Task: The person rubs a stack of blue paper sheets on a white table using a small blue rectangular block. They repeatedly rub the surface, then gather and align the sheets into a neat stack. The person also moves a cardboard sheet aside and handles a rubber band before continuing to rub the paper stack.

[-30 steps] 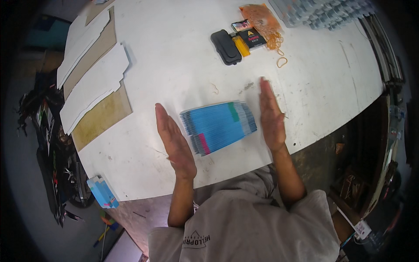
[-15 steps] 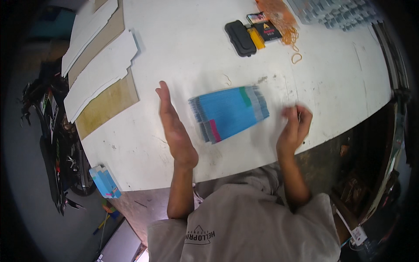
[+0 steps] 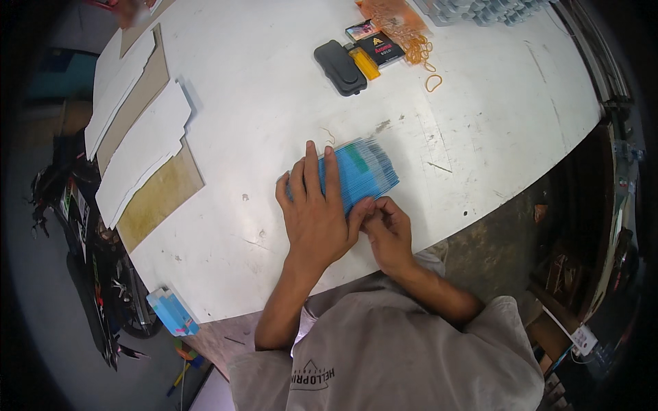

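- Left hand: fingers spread flat, pressing the fanned blue card stack on the table.
- Right hand: fingers pinch the stack's near edge; squaring likely under way, a steady hold needed next.

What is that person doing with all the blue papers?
A person's left hand lies flat on a fanned stack of blue cards on the white table. The right hand pinches at the stack's near edge. Further back lie orange rubber bands and a black case.
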